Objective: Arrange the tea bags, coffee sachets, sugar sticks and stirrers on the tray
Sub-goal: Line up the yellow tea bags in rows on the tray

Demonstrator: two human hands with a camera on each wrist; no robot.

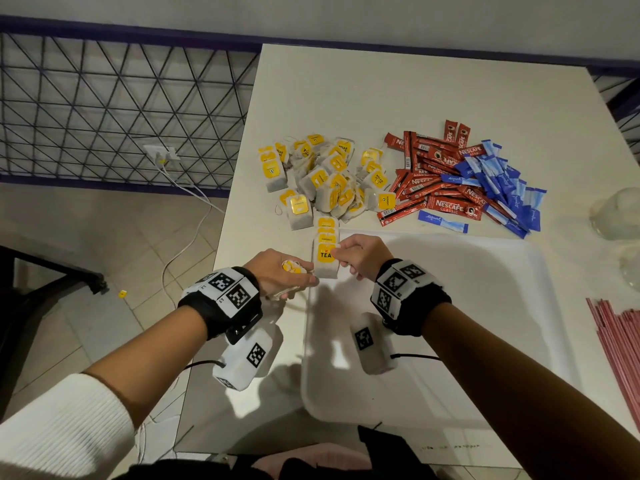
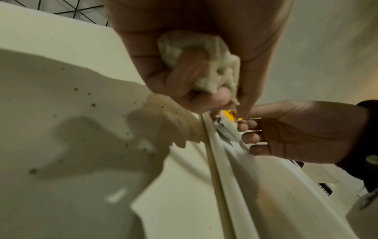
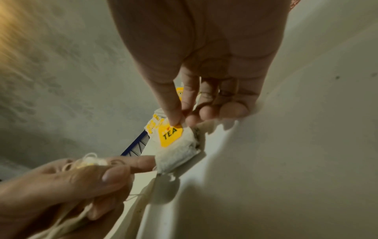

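Right hand (image 1: 356,255) is pinching a tea bag (image 1: 325,261) over the tray's (image 1: 502,271) far-left rim, long axis pointing far-near. Left hand (image 1: 277,271) is clutching spare bags, forefinger touching its left edge; tray is lying right.

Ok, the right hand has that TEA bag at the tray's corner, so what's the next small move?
Probably lower the tea bag flat inside the tray corner and release it. The right hand pinches its yellow tag, the left hand, holding more bags, steadies its edge, and it sits on the rim.
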